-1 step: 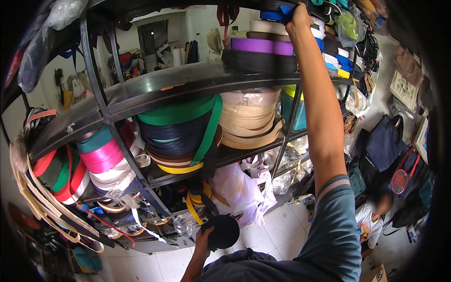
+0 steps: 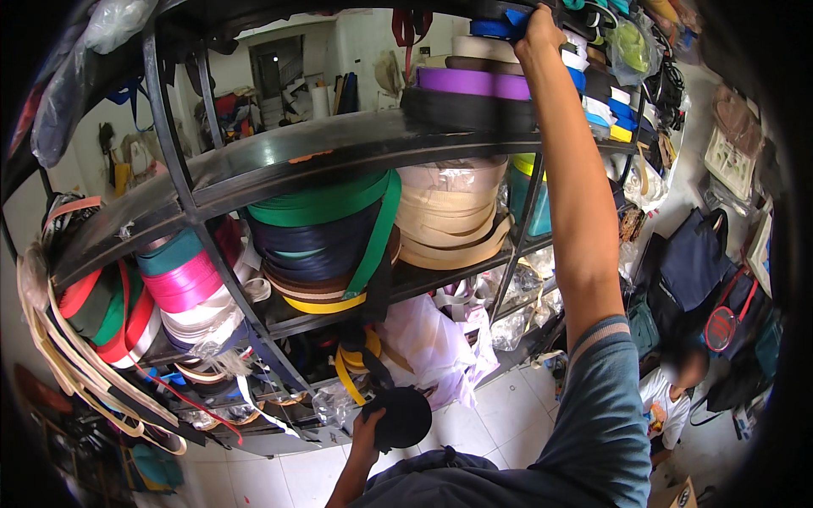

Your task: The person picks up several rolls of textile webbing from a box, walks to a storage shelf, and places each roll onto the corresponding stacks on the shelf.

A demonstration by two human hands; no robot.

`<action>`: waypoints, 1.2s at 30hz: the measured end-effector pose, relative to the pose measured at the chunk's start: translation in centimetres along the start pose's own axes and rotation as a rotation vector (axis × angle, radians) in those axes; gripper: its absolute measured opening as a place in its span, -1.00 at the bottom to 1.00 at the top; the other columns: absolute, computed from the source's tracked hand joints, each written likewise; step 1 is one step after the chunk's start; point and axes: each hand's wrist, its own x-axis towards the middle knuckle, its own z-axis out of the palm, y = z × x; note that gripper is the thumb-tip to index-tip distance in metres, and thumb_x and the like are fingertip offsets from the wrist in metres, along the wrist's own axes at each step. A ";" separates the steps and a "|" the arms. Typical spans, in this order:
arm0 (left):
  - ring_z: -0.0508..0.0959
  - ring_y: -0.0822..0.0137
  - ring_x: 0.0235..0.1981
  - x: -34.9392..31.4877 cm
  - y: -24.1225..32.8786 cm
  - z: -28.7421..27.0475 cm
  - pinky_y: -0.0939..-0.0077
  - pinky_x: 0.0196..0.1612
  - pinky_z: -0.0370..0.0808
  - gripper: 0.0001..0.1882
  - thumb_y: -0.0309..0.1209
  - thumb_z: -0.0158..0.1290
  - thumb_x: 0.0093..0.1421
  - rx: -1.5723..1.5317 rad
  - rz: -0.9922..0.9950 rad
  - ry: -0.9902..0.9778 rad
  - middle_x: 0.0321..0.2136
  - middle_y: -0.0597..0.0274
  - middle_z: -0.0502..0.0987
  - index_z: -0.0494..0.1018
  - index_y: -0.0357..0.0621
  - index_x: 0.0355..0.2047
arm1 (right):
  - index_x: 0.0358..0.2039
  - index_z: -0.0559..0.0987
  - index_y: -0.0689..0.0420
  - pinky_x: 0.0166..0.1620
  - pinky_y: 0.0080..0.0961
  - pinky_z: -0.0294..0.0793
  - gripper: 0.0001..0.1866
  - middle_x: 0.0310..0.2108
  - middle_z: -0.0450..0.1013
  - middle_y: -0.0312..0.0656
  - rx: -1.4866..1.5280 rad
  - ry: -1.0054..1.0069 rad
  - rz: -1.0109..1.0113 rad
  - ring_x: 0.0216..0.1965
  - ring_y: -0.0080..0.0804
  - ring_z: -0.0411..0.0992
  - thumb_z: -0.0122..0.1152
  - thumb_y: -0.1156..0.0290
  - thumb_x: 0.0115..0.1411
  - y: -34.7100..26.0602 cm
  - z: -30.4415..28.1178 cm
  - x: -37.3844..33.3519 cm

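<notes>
Low in the middle, my left hand (image 2: 365,435) is closed on the side of a round black roll of webbing (image 2: 405,420). My right arm stretches up to the top shelf. There my right hand (image 2: 540,35) grips the edge of a dark webbing roll (image 2: 498,10) on top of a stack; some of its fingers are hidden. Below that roll lie a blue roll (image 2: 494,30), a cream roll (image 2: 484,49) and a purple roll (image 2: 470,82), with a wide black roll (image 2: 466,110) at the bottom.
A black metal shelf (image 2: 254,165) spans the view. Its lower level bears stacked green (image 2: 322,205), beige (image 2: 449,212) and pink rolls (image 2: 180,284). A pale plastic bag (image 2: 436,343) hangs out below. Another person (image 2: 669,398) is at the lower right, near hanging bags (image 2: 690,258).
</notes>
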 end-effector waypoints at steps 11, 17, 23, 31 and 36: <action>0.51 0.24 -0.17 1.7 -0.7 0.7 0.43 -0.08 0.46 -0.60 -0.44 0.07 0.09 -0.003 -0.019 -0.012 -0.20 0.09 0.48 0.34 -0.31 -0.06 | 0.17 0.08 0.37 0.17 -0.05 0.10 -0.10 0.10 0.18 0.30 -0.916 0.403 -0.010 0.16 0.10 0.13 0.03 -0.15 0.09 0.4 2.1 -2.9; 0.51 0.25 -0.16 2.4 -1.2 0.9 0.43 -0.07 0.46 -0.60 -0.45 0.05 0.10 -0.011 -0.042 -0.026 -0.20 0.10 0.48 0.33 -0.31 -0.04 | 0.23 0.02 0.26 0.21 0.05 -0.04 0.18 0.21 -0.04 0.25 -1.154 0.296 0.002 0.26 0.10 -0.11 0.19 -0.35 -0.18 0.2 1.0 -4.3; 0.51 0.25 -0.17 2.8 -1.8 1.1 0.42 -0.08 0.46 -0.57 -0.43 0.07 0.08 0.041 -0.071 -0.026 -0.18 0.09 0.48 0.33 -0.30 -0.03 | 0.22 0.03 0.30 0.20 0.06 -0.02 0.27 0.20 0.00 0.21 -1.337 0.186 -0.216 0.24 0.11 -0.07 0.22 -0.41 -0.27 0.4 0.2 -5.6; 0.51 0.23 -0.19 2.7 -2.5 1.6 0.43 -0.10 0.46 -0.53 -0.40 0.11 0.05 0.081 -0.078 0.018 -0.20 0.10 0.48 0.34 -0.26 -0.02 | 0.11 0.24 0.31 0.08 0.05 0.12 0.11 0.10 0.19 0.13 -1.498 0.214 -0.424 0.10 0.07 0.14 0.14 -0.42 -0.20 1.8 0.3 -5.0; 0.51 0.24 -0.19 1.8 -2.2 3.5 0.42 -0.10 0.46 -0.58 -0.43 0.09 0.06 0.097 -0.019 0.039 -0.21 0.10 0.48 0.35 -0.27 -0.05 | 0.14 0.22 0.27 0.07 0.05 0.14 0.07 0.07 0.20 0.12 -1.450 0.142 -0.403 0.09 0.07 0.15 0.15 -0.37 -0.16 1.4 0.1 -5.3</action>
